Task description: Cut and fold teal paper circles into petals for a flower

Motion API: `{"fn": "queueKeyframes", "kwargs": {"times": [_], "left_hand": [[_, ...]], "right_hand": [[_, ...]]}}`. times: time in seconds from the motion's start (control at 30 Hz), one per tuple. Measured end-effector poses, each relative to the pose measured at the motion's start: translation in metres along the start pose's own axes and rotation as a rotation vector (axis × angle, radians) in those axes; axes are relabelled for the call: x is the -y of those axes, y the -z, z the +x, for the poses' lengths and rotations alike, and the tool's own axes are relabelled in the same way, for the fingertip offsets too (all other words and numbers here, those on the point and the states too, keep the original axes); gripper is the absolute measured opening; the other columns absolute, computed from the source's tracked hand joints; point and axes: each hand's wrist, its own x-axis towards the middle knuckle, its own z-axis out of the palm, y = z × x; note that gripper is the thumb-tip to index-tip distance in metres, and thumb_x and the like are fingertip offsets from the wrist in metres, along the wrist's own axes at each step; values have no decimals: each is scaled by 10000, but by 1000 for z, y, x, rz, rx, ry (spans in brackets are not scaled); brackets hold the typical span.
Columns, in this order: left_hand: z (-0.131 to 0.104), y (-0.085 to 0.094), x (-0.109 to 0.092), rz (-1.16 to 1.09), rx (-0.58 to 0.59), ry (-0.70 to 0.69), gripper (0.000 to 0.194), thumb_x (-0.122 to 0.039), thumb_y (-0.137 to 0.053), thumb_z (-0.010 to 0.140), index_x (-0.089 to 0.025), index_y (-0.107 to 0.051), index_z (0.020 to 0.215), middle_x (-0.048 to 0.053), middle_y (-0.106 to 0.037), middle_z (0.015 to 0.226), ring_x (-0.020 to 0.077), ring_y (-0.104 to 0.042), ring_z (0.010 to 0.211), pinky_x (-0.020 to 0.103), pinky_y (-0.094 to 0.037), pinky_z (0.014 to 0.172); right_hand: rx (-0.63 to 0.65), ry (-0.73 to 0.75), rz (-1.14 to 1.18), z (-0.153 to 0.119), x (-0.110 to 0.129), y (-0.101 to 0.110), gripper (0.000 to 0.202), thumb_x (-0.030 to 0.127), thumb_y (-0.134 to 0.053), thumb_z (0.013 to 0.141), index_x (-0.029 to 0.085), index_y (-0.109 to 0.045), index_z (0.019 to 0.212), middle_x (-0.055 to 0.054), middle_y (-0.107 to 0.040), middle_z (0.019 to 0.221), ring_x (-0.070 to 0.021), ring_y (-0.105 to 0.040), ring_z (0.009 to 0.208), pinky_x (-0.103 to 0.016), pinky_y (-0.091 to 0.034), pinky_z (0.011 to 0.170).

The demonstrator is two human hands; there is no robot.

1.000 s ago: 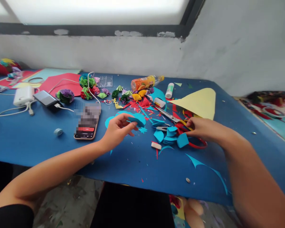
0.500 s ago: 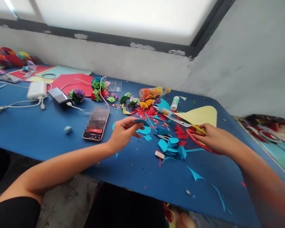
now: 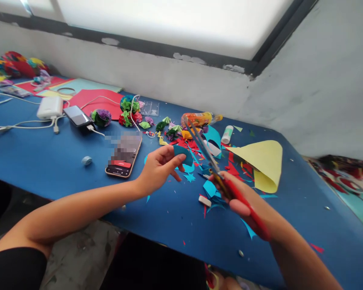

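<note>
Between the thumb and fingers of my left hand is a small round piece of blue paper, held above the table. My right hand grips scissors with red and yellow handles; their blades point up and away, to the right of the blue paper, slightly apart. Blue cut pieces lie under and beside my right hand, with red scraps behind them. A white eraser rests on the table left of the right hand.
On the blue table are a lit phone, a second phone, a white power bank with cables, an orange bottle, a glue stick, curled yellow paper and paper flowers.
My right hand has moved left with the scissors, now closer to my left hand and with the blades turned more upward. The blue paper in my left hand has tilted, showing more of its face.
</note>
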Motion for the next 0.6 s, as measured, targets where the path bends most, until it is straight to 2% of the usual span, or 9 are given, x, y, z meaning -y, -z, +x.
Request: {"fn": "queueKeyframes", "kwargs": {"times": [0.1, 0.2, 0.33, 0.4, 0.5, 0.6], "left_hand": [[0, 0, -2, 17, -17, -7, 332, -431, -667, 695, -169, -469, 647, -46, -498, 512, 83, -562, 491, 168, -524, 380], [0, 2, -2, 52, -35, 6, 320, -435, -662, 706, -162, -503, 657, -39, -533, 503, 75, -554, 443, 166, -512, 373], [-1, 3, -1, 104, -53, 32, 286, -409, -658, 719, -151, -542, 674, -38, -564, 491, 64, -545, 386, 153, -495, 370], [-2, 3, -1, 106, -63, 35, 280, -401, -656, 718, -152, -541, 662, -41, -561, 484, 63, -545, 382, 153, -499, 377], [-2, 3, -2, 98, -65, 41, 274, -382, -654, 719, -156, -524, 633, -46, -552, 477, 59, -541, 383, 151, -502, 382], [-2, 1, -3, 86, -56, 44, 261, -363, -650, 716, -158, -518, 621, -49, -538, 468, 58, -541, 391, 146, -502, 384]], "right_hand": [[67, -16, 164, 0, 5, -18, 892, 922, -420, 497, 232, -559, 1045, -103, -601, 955, -285, -588, 850, -403, -526, 740], [53, -71, 241, -2, 8, -26, 835, 869, -503, 514, 237, -523, 1059, -113, -585, 993, -309, -581, 927, -425, -522, 786], [80, -123, 140, -5, 10, -30, 591, 701, -546, 643, 231, -505, 997, -70, -578, 792, -300, -591, 829, -443, -518, 763], [90, -116, 123, -6, 11, -31, 472, 594, -542, 694, 231, -502, 993, -57, -570, 760, -285, -591, 796, -425, -521, 738], [93, -129, 123, -6, 10, -33, 386, 507, -507, 739, 229, -490, 1005, -56, -573, 767, -269, -593, 769, -414, -523, 717], [103, -133, 121, -5, 5, -34, 374, 504, -476, 761, 230, -486, 1015, -51, -575, 770, -263, -592, 772, -413, -520, 719]]}}
